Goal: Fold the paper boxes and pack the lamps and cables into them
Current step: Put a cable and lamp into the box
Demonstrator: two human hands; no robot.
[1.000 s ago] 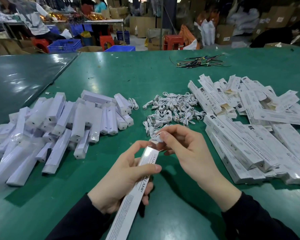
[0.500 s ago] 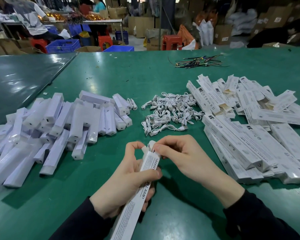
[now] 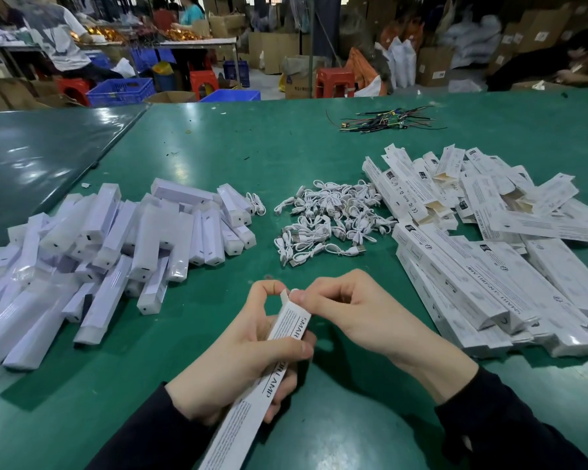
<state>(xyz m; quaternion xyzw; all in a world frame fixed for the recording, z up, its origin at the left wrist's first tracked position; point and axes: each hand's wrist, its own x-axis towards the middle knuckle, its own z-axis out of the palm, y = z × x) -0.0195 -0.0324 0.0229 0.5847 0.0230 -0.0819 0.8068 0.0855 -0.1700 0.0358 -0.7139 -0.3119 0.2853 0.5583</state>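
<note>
1. Head view shows our left hand [image 3: 248,364] wrapped around a long white paper box [image 3: 252,398], thumb laid across its printed face and the other fingers curled behind it.
2. We read the long axis of the box as running from low near our body up and away, leaning slightly right, so its open far end sits just in front of both hands.
3. Our right hand [image 3: 350,317] has its fingers curled and pinches the small end flap [image 3: 283,296] at that far end; the left index finger arches over toward the same spot from the other side.
4. The relation that matters: the flap lies at the right fingertips, directly across the box mouth, so we judge that closing it calls for a short push along the box axis, back toward us.
5. We cannot tell whether a lamp and cable are already inside; the mouth is hidden by the fingers.
6. Wrapped lamps [image 3: 109,245] lie heaped on the green table [image 3: 218,147] to our left, nearer the left hand; the white cables [image 3: 326,225] sit just beyond the box tip; more paper boxes [image 3: 489,266] are piled to our right, nearer the right hand.
</note>
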